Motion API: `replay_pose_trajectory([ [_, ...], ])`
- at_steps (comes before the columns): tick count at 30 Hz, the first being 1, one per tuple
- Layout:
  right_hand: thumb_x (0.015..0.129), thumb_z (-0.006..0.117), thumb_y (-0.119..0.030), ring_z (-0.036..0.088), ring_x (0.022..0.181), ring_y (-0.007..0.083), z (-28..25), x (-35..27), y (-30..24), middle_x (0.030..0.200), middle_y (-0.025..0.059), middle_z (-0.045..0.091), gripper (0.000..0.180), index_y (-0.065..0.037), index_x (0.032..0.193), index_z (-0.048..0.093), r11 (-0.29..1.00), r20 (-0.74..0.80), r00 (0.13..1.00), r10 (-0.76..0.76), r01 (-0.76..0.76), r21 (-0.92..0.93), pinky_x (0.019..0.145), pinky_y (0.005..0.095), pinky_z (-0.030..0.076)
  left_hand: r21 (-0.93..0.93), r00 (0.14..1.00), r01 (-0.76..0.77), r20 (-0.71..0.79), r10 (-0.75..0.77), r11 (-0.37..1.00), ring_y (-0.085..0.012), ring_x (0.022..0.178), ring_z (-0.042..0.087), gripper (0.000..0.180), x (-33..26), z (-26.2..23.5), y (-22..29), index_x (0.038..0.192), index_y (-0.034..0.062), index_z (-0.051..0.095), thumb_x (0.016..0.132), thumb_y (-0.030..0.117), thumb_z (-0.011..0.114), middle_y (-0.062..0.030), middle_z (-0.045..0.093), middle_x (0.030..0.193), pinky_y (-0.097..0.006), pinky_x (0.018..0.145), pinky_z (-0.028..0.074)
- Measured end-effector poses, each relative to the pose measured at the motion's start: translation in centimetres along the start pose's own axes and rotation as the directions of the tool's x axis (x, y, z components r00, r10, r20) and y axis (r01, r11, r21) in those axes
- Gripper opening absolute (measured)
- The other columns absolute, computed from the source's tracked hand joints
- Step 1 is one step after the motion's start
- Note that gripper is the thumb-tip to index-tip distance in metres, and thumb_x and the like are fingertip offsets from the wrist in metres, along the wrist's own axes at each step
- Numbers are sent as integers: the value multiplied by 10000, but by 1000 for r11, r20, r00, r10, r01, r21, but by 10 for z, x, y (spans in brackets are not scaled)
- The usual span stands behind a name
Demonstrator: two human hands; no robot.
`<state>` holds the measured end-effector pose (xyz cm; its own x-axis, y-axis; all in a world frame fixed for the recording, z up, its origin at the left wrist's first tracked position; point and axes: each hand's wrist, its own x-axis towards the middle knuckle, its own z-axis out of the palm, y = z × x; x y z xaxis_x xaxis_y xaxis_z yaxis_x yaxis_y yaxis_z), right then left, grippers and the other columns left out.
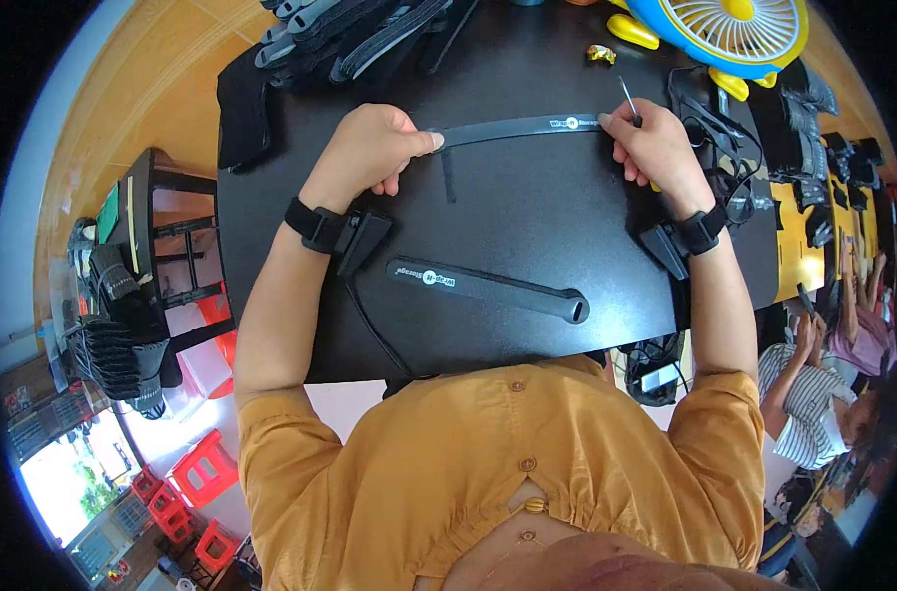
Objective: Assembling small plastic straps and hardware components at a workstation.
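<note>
A dark strap (517,129) with white print is stretched nearly level above the black table. My left hand (377,148) pinches its left end between thumb and fingers, and my right hand (655,146) pinches the right end. A slim tool with a pointed metal tip (627,93) also sticks up from my right hand; a bit of yellow shows below the palm, and the rest is hidden by the fingers. Closer to me, a second dark strap (498,292) lies slanted on the table, its slotted end at the right.
Black straps (355,39) are heaped at the far left of the table (566,217). A blue and yellow fan (729,30) stands far right, near a gold wrapper (600,54) and tangled black cables (719,138). Red stools (204,468) stand left; other people sit at the right.
</note>
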<state>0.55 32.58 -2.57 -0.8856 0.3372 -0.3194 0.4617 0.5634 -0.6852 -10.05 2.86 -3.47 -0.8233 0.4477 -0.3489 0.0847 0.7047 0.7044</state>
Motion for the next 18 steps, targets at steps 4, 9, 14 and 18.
replay_pose_trajectory([
  [4,942,604,-242,585,478,87,-2,-2,-6,638,26,626,230,-16,973,632,999,-10,1000,5,-5,-38,425,230,454,-46,1000,1,8,-1,999,-133,360,541,330,-1,-1,0,700,5,634,817,292,745,-46,556,482,-242,372,394],
  [9,940,603,-219,593,474,91,-2,1,-2,642,29,633,204,-20,984,613,1000,11,1000,-17,17,21,412,229,450,-60,1000,2,-4,-2,998,-133,370,547,324,0,0,-3,718,4,629,815,290,748,-40,556,496,-250,371,404],
  [14,942,584,-179,586,459,96,-5,7,5,637,30,633,172,-23,1014,595,994,58,998,-28,22,109,401,234,443,-107,1000,-9,-10,8,994,-125,400,561,298,-9,-3,-3,848,-4,635,818,269,752,-37,585,561,-254,394,426],
  [18,948,557,-149,584,454,102,-6,11,10,630,36,630,152,-21,1026,585,992,62,998,-33,25,124,398,239,443,76,947,-322,10,322,944,-157,636,632,318,-54,-3,16,997,22,635,808,245,762,-32,625,710,-292,581,500],
])
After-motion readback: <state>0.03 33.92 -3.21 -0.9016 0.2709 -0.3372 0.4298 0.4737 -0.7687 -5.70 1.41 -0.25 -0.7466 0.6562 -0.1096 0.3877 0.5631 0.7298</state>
